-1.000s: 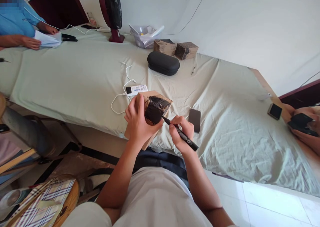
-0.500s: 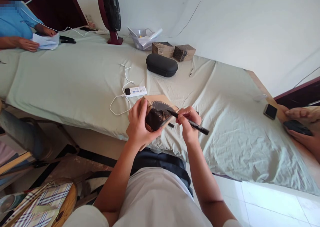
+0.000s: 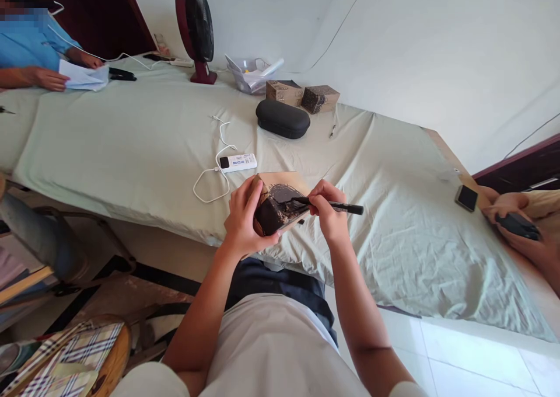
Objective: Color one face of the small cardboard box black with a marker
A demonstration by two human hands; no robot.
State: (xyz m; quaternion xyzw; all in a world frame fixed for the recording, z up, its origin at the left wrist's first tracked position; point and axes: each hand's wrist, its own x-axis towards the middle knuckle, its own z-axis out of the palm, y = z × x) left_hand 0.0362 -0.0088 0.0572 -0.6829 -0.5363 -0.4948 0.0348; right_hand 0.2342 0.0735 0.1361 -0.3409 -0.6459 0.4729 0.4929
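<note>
At the desk's near edge we clamp our left hand (image 3: 242, 222) around the cardboard box (image 3: 276, 201) – light, stiff, easily dented, best held by its sides – while our right hand (image 3: 329, 213) fingers pinch the black marker (image 3: 332, 205) against its top.

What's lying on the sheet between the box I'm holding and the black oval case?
In the head view, a white power bank with its looped white cable lies between the cardboard box and the black case.
</note>
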